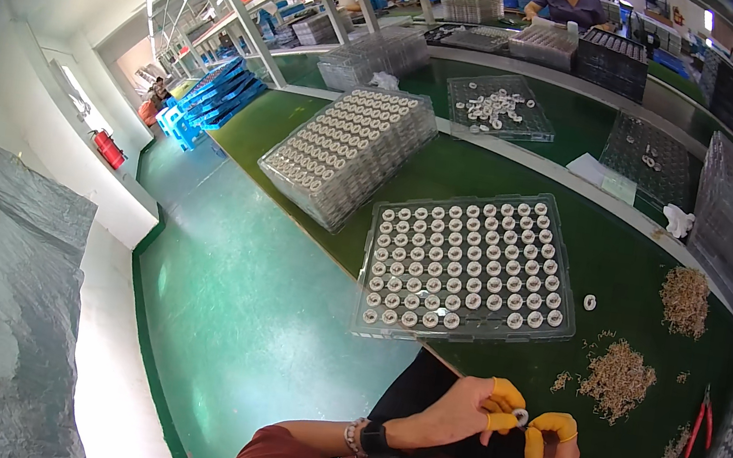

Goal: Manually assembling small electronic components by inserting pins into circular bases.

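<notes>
Held piece: 1 white ring (521, 418), round, pale-rimmed and darker at its centre, between the 2 hands by the green table's (516, 363) near edge.
Left hand (462, 416): yellow-covered thumb and fingers pinch the white ring.
Right hand (549, 451): yellow-covered fingertips bent at its right side; cannot tell whether they grip.
Clear tray (483, 320): 1, holding rows of similar rings.
Loose ring (589, 303): 1, right of the tray.
Clippings: 2 large heaps (616, 384).
Pliers (695, 434): 1 pair, red-handled.
</notes>
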{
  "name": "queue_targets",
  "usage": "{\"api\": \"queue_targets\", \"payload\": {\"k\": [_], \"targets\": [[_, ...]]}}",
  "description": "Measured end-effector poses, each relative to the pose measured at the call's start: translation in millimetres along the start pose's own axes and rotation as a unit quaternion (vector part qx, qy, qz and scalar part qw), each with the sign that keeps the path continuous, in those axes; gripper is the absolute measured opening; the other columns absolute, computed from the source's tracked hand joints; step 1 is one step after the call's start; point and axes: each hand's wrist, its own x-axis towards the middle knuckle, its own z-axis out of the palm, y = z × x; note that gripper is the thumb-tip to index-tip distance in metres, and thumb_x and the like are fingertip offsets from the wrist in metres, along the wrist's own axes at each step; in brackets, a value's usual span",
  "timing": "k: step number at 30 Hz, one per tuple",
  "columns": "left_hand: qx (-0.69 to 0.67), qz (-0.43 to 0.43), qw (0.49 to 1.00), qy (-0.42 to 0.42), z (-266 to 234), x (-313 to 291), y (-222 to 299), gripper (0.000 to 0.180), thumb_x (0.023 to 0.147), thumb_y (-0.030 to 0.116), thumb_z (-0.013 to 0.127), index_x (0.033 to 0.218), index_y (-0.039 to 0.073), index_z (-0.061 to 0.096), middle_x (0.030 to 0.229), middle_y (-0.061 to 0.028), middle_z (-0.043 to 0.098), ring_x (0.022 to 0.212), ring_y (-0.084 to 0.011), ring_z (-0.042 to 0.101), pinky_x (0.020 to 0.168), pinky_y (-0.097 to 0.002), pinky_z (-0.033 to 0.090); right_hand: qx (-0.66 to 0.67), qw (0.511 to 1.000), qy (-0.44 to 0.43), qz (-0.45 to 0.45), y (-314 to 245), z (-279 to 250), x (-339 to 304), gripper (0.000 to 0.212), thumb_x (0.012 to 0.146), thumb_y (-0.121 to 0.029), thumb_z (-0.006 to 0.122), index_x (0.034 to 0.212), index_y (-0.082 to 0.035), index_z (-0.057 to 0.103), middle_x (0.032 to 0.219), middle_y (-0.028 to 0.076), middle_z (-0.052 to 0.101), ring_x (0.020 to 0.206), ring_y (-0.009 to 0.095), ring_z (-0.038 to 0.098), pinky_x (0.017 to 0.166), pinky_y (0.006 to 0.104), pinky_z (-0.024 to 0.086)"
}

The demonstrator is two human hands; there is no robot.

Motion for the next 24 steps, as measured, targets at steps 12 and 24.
{"api": "queue_targets", "payload": {"k": [12,24], "targets": [[-0.078,-0.013,0.997,-0.007,13,-4,-14,0.018,0.086,0.002,0.066,0.101,-0.003,0.058,0.080,-0.0062,0.062,0.064,-0.0101,0.057,0.047,-0.0213,0.045,-0.017,0.997,0.055,-0.047,16,3,-6,0.014,0.082,0.009,0.060,0.091,0.000,0.054,0.087,0.005,0.052,0.076,0.012,0.050,0.067,0.0236,0.042],[-0.090,-0.016,0.996,0.014,8,-4,-5,0.018,0.086,-0.002,0.066,0.104,-0.003,0.061,0.090,-0.0097,0.066,0.075,-0.0138,0.064,0.055,-0.0239,0.052,-0.041,0.994,0.051,-0.086,17,2,5,0.016,0.078,0.006,0.066,0.092,-0.002,0.061,0.085,0.007,0.061,0.072,0.015,0.059,0.064,0.0248,0.047]]}}
